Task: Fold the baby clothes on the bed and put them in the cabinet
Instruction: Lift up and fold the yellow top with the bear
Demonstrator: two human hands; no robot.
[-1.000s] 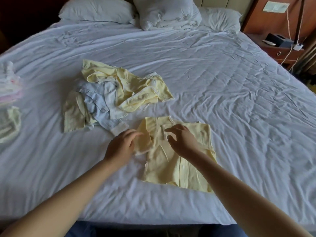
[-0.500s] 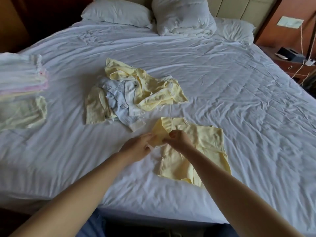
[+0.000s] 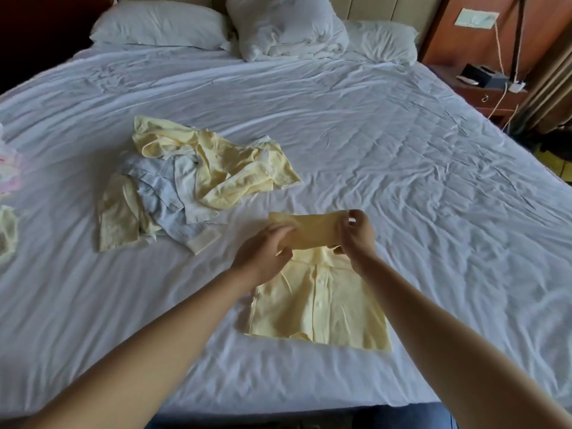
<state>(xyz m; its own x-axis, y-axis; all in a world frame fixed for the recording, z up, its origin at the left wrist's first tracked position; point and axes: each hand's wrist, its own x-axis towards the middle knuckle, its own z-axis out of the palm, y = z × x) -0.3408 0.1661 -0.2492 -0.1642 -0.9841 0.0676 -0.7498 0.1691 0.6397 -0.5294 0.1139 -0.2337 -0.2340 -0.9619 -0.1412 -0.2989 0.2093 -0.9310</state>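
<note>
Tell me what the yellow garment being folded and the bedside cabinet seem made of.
Yellow garment: soft matte fabric, probably cotton knit; it drapes limply and creases where lifted. Bedside cabinet: reddish-brown wood or veneer, slightly glossy; the picture leaves open which.

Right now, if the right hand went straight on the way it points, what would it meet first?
Beyond the yellow shirt it grips, the right hand points toward the pile of unfolded clothes; probably that first, though depth is unclear.

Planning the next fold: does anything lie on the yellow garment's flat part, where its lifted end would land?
Nothing visible. The left hand and right hand grip the yellow garment; its flat part is bare.
</note>
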